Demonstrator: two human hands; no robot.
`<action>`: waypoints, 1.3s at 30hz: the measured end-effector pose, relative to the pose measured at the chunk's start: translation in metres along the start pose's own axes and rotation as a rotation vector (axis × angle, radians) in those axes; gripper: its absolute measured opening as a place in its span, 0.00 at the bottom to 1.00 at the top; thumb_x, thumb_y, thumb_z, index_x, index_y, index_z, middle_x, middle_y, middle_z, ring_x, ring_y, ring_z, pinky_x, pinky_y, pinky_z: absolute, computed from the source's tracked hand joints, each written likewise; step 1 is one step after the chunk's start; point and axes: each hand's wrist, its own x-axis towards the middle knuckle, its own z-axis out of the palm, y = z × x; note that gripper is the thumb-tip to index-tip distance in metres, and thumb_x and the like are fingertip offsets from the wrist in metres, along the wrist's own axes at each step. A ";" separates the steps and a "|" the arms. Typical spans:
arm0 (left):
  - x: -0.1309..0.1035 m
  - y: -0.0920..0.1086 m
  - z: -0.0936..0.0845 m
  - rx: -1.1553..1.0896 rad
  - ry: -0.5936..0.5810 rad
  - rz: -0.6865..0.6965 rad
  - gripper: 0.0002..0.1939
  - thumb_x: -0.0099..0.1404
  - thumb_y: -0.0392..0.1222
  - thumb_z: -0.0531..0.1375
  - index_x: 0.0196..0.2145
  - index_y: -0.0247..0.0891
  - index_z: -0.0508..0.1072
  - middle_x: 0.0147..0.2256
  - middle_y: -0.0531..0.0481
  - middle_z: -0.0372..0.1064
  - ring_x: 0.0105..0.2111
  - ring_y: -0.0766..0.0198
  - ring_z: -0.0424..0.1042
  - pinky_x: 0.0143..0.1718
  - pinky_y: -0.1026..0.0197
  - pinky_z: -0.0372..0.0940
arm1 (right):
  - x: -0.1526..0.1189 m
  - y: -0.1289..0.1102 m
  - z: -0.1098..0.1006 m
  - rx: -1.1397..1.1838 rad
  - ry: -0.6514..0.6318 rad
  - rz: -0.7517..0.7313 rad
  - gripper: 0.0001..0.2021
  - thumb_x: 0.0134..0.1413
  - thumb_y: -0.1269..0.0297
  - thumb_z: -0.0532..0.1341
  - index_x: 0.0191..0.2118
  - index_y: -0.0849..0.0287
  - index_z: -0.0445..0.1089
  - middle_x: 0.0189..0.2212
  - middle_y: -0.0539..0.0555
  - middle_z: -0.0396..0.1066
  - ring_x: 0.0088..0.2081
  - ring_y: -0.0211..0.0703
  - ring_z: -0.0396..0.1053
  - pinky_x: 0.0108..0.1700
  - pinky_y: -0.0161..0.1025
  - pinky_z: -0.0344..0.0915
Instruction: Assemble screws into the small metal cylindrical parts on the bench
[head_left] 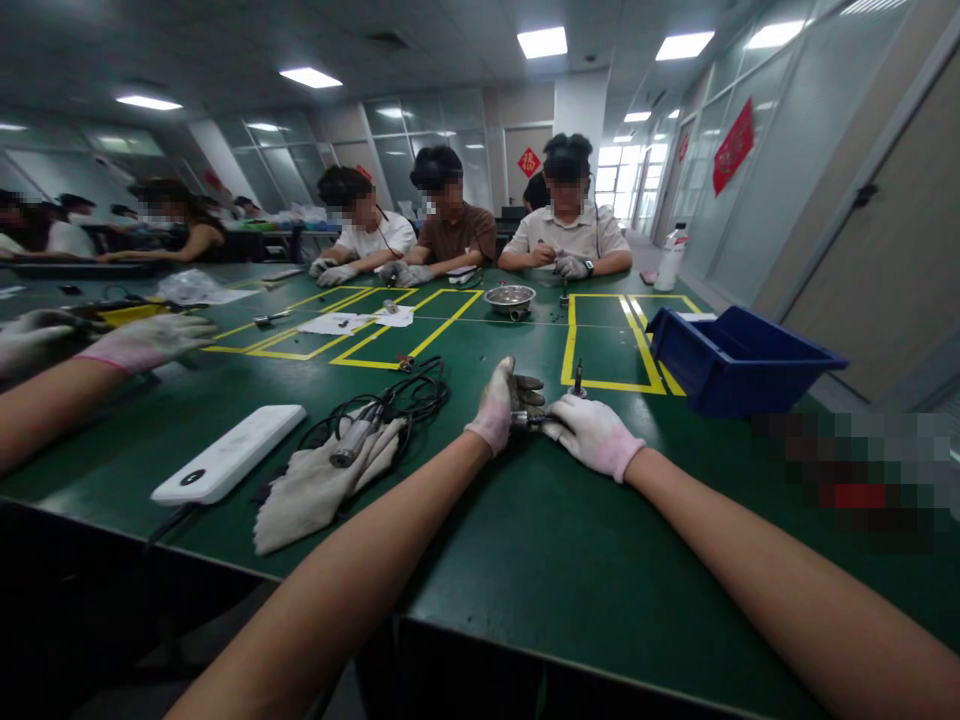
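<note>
My left hand [504, 408], in a white glove with dark grey fingers, is closed around a small metal cylindrical part [520, 421], palm turned to the right. My right hand [594, 435], in a white glove with a pinkish cuff, touches the right end of that part with its fingertips pressed together. A dark thin rod continues from the part toward the right fingers. Just beyond my right hand a small dark upright piece on a round base [577, 380] stands on the green table [510, 580].
A blue bin [742, 365] stands at right. On the left lie a white power bank [231, 452], loose gloves [315, 490], a metal cylinder [352, 442] and black cables [420, 395]. Farther off are a metal bowl [510, 298], a bottle [671, 258] and seated people. A neighbour's gloved hands [146, 342] reach in.
</note>
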 end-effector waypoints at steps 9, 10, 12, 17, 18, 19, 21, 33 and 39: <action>0.000 -0.008 -0.002 0.447 0.013 0.319 0.29 0.62 0.62 0.46 0.34 0.33 0.74 0.22 0.48 0.68 0.18 0.65 0.66 0.21 0.64 0.62 | 0.000 0.003 0.002 -0.013 0.100 0.175 0.14 0.62 0.56 0.48 0.42 0.57 0.67 0.41 0.54 0.69 0.39 0.40 0.67 0.40 0.35 0.59; -0.002 -0.009 -0.002 0.537 0.003 0.371 0.29 0.62 0.61 0.47 0.33 0.33 0.74 0.22 0.48 0.68 0.19 0.65 0.66 0.22 0.64 0.61 | -0.001 0.003 0.001 -0.013 0.092 0.176 0.14 0.63 0.56 0.48 0.41 0.57 0.67 0.40 0.54 0.69 0.39 0.41 0.67 0.40 0.35 0.59; -0.008 -0.012 0.000 0.684 0.014 0.494 0.26 0.63 0.59 0.47 0.30 0.34 0.74 0.24 0.48 0.69 0.23 0.64 0.67 0.25 0.64 0.61 | -0.002 0.002 0.000 -0.029 0.034 0.144 0.14 0.62 0.56 0.48 0.41 0.57 0.67 0.40 0.55 0.69 0.38 0.41 0.68 0.40 0.36 0.60; -0.029 -0.006 0.010 0.826 0.031 0.644 0.20 0.65 0.53 0.49 0.31 0.38 0.74 0.27 0.48 0.70 0.30 0.61 0.69 0.32 0.63 0.62 | -0.004 -0.003 -0.006 -0.085 -0.036 0.058 0.13 0.61 0.57 0.50 0.42 0.59 0.66 0.40 0.57 0.69 0.39 0.43 0.68 0.41 0.38 0.61; -0.033 -0.003 0.012 0.829 0.012 0.656 0.18 0.64 0.52 0.51 0.33 0.39 0.74 0.29 0.47 0.71 0.32 0.60 0.70 0.33 0.63 0.63 | -0.004 -0.003 -0.006 -0.083 -0.032 0.049 0.13 0.60 0.58 0.51 0.43 0.59 0.66 0.41 0.57 0.69 0.40 0.44 0.68 0.41 0.38 0.61; -0.037 0.000 0.014 0.829 -0.013 0.664 0.16 0.63 0.52 0.53 0.36 0.40 0.75 0.31 0.47 0.72 0.34 0.59 0.70 0.35 0.62 0.63 | -0.003 -0.004 -0.007 -0.079 -0.031 0.043 0.13 0.60 0.58 0.52 0.43 0.59 0.66 0.41 0.58 0.69 0.41 0.44 0.68 0.42 0.38 0.61; -0.043 0.004 0.016 0.842 -0.067 0.678 0.15 0.61 0.50 0.56 0.42 0.42 0.74 0.37 0.46 0.73 0.39 0.56 0.71 0.39 0.61 0.64 | -0.003 -0.004 -0.006 -0.072 -0.040 0.042 0.14 0.58 0.57 0.53 0.44 0.60 0.66 0.41 0.58 0.69 0.41 0.45 0.68 0.42 0.39 0.61; -0.015 0.051 -0.023 1.074 0.269 0.822 0.19 0.62 0.52 0.56 0.44 0.37 0.73 0.41 0.44 0.72 0.44 0.58 0.68 0.45 0.63 0.60 | -0.004 -0.004 -0.007 -0.078 -0.068 0.079 0.12 0.61 0.58 0.49 0.43 0.58 0.65 0.40 0.56 0.68 0.38 0.42 0.68 0.38 0.37 0.61; 0.034 0.139 -0.123 1.467 0.614 0.353 0.19 0.59 0.50 0.60 0.28 0.26 0.70 0.26 0.46 0.71 0.37 0.60 0.69 0.42 0.62 0.59 | -0.001 -0.009 -0.005 -0.032 -0.108 0.057 0.11 0.62 0.60 0.50 0.42 0.58 0.65 0.37 0.54 0.67 0.36 0.41 0.66 0.37 0.37 0.59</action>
